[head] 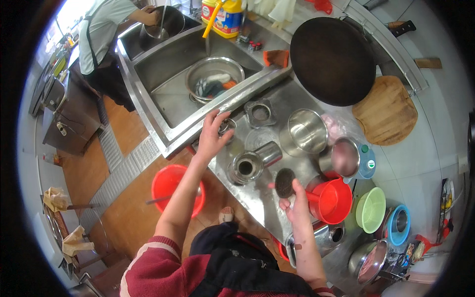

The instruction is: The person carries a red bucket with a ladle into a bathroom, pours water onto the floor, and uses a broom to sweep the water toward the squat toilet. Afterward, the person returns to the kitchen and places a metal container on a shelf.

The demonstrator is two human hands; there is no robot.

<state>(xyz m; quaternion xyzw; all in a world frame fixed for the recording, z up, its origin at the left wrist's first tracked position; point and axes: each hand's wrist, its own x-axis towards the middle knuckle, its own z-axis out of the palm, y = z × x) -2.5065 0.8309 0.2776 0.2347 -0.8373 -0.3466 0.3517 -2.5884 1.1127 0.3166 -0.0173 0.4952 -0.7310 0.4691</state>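
Note:
My left hand (213, 137) is spread, fingers apart, beside a small round metal part (227, 126) at the sink's edge; whether it touches the part is unclear. In my right hand (297, 202) is a dark round disc (285, 183) with a rough-looking face, held up over the steel worktop (256, 202). Between my hands lies a metal cylinder (243, 167) with a wide bore and a side tube, like a meat grinder's housing. Farther back, a square metal piece with a round ring (261, 112) lies flat. A tall steel pot (307, 131) stands to its right.
A steel bowl (193, 87) of wet things sits in the sink (169, 92). A red dipper (334, 202) is right of my right hand. A large dark round pan or lid (332, 61) leans behind. Below stands a red bucket (163, 183). Another person (104, 41) works at the far basin.

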